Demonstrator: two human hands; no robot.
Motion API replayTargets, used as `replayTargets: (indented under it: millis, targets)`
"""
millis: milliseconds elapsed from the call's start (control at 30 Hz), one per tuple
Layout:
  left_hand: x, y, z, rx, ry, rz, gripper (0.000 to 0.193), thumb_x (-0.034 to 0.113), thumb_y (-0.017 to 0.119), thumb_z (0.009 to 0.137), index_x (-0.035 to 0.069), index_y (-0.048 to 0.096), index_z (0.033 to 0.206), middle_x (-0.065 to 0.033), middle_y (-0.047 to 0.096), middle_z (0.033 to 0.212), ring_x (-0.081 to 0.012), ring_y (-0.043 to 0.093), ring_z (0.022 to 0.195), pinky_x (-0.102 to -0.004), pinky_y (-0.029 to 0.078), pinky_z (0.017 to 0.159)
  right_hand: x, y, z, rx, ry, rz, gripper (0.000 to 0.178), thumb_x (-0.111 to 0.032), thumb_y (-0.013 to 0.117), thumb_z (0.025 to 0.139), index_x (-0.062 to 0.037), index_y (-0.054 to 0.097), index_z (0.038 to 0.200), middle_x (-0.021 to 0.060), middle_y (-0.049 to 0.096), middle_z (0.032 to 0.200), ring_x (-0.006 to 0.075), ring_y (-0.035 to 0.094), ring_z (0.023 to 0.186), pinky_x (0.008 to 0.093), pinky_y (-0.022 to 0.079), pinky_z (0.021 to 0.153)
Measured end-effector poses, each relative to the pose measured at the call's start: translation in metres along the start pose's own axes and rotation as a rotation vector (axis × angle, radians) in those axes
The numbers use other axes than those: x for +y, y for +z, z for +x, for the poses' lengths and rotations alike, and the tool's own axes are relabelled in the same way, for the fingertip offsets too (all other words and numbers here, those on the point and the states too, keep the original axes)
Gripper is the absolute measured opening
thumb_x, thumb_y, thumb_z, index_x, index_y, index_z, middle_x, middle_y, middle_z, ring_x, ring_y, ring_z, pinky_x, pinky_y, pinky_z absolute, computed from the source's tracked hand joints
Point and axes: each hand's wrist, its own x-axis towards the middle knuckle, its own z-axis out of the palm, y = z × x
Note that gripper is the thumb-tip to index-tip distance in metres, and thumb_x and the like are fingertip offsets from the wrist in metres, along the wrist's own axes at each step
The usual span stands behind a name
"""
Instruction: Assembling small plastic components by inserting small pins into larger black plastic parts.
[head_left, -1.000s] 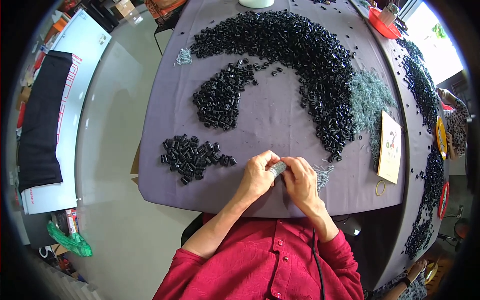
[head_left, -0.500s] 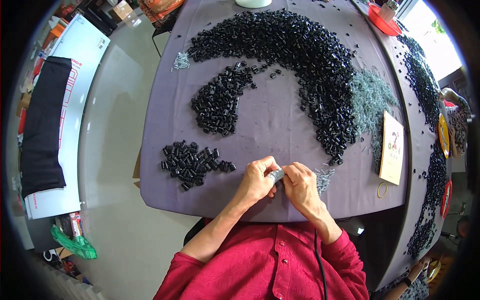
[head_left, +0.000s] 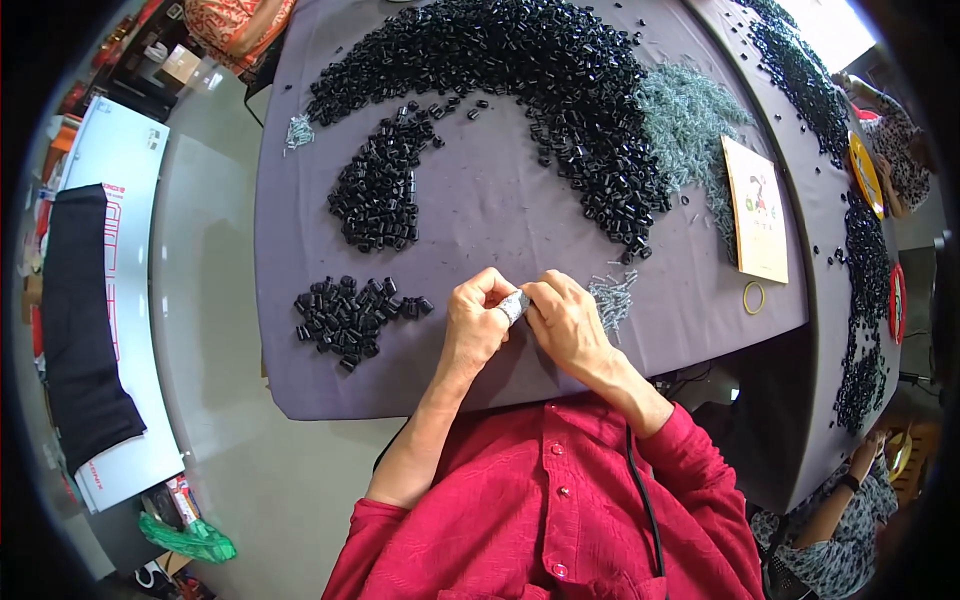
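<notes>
My left hand (head_left: 474,322) and my right hand (head_left: 566,322) meet over the near part of the table, fingers pinched together. Between them is a small silvery-grey piece (head_left: 514,306), at the left thumb and fingers; whether it is a finger wrapping or a held part I cannot tell. Whatever the fingertips grip is hidden. Just right of my right hand lies a small pile of thin grey metal pins (head_left: 612,298). To the left of my left hand is a small heap of short black cylindrical parts (head_left: 350,318), several trailing toward the hand.
A long curved heap of black parts (head_left: 590,150) spans the table (head_left: 475,215), with a smaller heap (head_left: 375,190) inside the curve. Grey pins (head_left: 690,115), a booklet (head_left: 755,210) and a yellow ring (head_left: 753,298) lie right. People (head_left: 835,520) sit at the neighbouring table.
The whole view has shifted and tilted, so the table and heaps sit further left and higher. Both hands stay together at the silvery-grey piece, with the fingers slightly re-angled.
</notes>
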Motion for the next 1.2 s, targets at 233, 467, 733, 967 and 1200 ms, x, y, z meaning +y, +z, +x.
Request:
replayTargets:
  millis: [233, 467, 733, 967, 1200]
  targets:
    - [0.000, -0.002, -0.001, 0.024, -0.017, -0.045, 0.012, 0.000, 0.060, 0.083, 0.003, 0.055, 0.072, 0.0014, 0.052, 0.056, -0.0043, 0.045, 0.042, -0.0223, 0.034, 0.036, 0.003, 0.002, 0.009, -0.066, -0.010, -0.006, 0.007, -0.003, 0.058, 0.074, -0.0021, 0.054, 0.079, 0.0127, 0.053, 0.075, 0.0319, 0.056, 0.073, 0.0416, 0.047, 0.065]
    - [0.003, 0.000, -0.002, 0.004, -0.043, -0.043, 0.011, -0.001, 0.055, 0.083, 0.003, 0.054, 0.073, -0.0011, 0.054, 0.055, -0.0062, 0.049, 0.041, -0.0222, 0.037, 0.034, -0.001, -0.001, 0.012, -0.097, 0.018, -0.008, 0.009, -0.001, 0.059, 0.072, -0.0018, 0.056, 0.080, 0.0130, 0.054, 0.074, 0.0325, 0.057, 0.070, 0.0419, 0.047, 0.064]
    - [0.007, 0.010, -0.002, 0.019, 0.007, -0.029, 0.009, 0.001, 0.054, 0.086, 0.001, 0.060, 0.079, -0.0024, 0.058, 0.061, -0.0065, 0.052, 0.046, -0.0221, 0.043, 0.037, -0.006, -0.006, 0.005, -0.034, 0.099, -0.062, 0.010, -0.002, 0.058, 0.073, -0.0011, 0.054, 0.082, 0.0146, 0.054, 0.077, 0.0348, 0.058, 0.074, 0.0430, 0.048, 0.065]
    - [-0.005, 0.015, -0.002, 0.158, 0.471, 0.533, 0.004, 0.004, 0.064, 0.079, 0.003, 0.063, 0.082, -0.0099, 0.061, 0.061, -0.0177, 0.060, 0.052, -0.0310, 0.046, 0.048, 0.019, -0.075, 0.007, 0.014, 0.155, -0.322, 0.012, -0.001, 0.063, 0.077, -0.0041, 0.066, 0.088, 0.0118, 0.060, 0.080, 0.0316, 0.060, 0.073, 0.0389, 0.048, 0.064]
    - [0.003, -0.032, -0.006, 0.363, 0.384, 0.787, 0.003, 0.004, 0.063, 0.079, 0.006, 0.061, 0.080, -0.0106, 0.058, 0.058, -0.0264, 0.059, 0.052, -0.0344, 0.045, 0.050, 0.044, -0.077, 0.003, -0.003, 0.123, -0.389, 0.008, -0.004, 0.065, 0.076, -0.0039, 0.065, 0.084, 0.0107, 0.055, 0.078, 0.0303, 0.059, 0.074, 0.0392, 0.047, 0.064]
